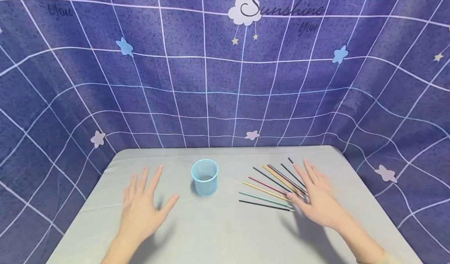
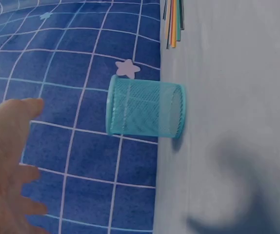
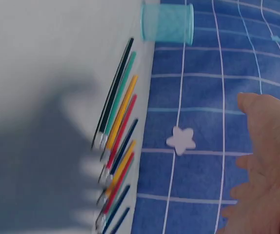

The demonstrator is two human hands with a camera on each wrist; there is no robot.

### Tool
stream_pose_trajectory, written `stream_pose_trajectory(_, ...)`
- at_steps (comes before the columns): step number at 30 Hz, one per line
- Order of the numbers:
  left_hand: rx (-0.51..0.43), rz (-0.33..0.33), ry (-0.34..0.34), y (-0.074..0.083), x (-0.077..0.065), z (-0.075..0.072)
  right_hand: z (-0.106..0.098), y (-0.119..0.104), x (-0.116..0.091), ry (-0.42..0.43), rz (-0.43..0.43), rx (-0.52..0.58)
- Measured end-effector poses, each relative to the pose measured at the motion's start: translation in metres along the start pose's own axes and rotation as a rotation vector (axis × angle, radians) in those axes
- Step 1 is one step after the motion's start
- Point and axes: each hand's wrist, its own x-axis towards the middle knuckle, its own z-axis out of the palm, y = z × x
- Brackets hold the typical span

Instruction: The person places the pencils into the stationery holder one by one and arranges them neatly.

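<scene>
A light-blue mesh pen cup point(image 1: 205, 178) stands upright on the table; its wall point(image 2: 147, 108) shows side-on in the left wrist view. To its right lie several slim paintbrushes point(image 1: 268, 186), fanned out, with black, green, yellow and red handles. Their silver ends point(image 3: 102, 141) point towards the right hand. My left hand point(image 1: 142, 209), fingers spread, hovers left of the cup and holds nothing. My right hand point(image 1: 318, 201) is raised over the silver ends of the brushes and hides some of them in the head view. Its fingers are extended, and nothing is in its grasp.
A pale grey cloth covers the table point(image 1: 225, 232). Behind it and along both sides hangs a blue curtain point(image 1: 225, 76) with a white grid, stars and clouds. Shadows of both hands fall on the cloth.
</scene>
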Motion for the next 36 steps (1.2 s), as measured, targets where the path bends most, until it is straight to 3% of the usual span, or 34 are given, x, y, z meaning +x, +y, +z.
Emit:
stream_pose_trajectory(4,-0.104,0.008,0.050,0.002,0.007,0.010,0.013,-0.011,0.010,0.009,-0.061,0.015)
stream_pose_trajectory(8,-0.279,-0.006,0.065,0.002,0.017,0.024,0.026,-0.021,0.019,0.000,-0.113,0.033)
stream_pose_trajectory(12,-0.477,-0.036,0.023,0.004,0.027,0.041,0.041,-0.029,0.027,-0.024,-0.146,0.062)
stream_pose_trajectory(16,-0.612,-0.059,-0.037,0.008,0.035,0.058,0.055,-0.032,0.033,0.015,-0.231,0.037)
stream_pose_trajectory(20,-0.685,-0.058,-0.065,0.013,0.040,0.075,0.071,-0.033,0.035,0.017,-0.313,0.031)
stream_pose_trajectory(25,-0.737,-0.076,-0.060,0.017,0.044,0.095,0.090,-0.033,0.033,-0.055,-0.351,0.040)
stream_pose_trajectory(30,-0.735,-0.117,-0.001,0.020,0.048,0.107,0.102,-0.033,0.030,-0.105,-0.325,0.010)
stream_pose_trajectory(36,-0.735,-0.144,0.009,0.019,0.053,0.118,0.106,-0.032,0.029,-0.153,-0.246,-0.040)
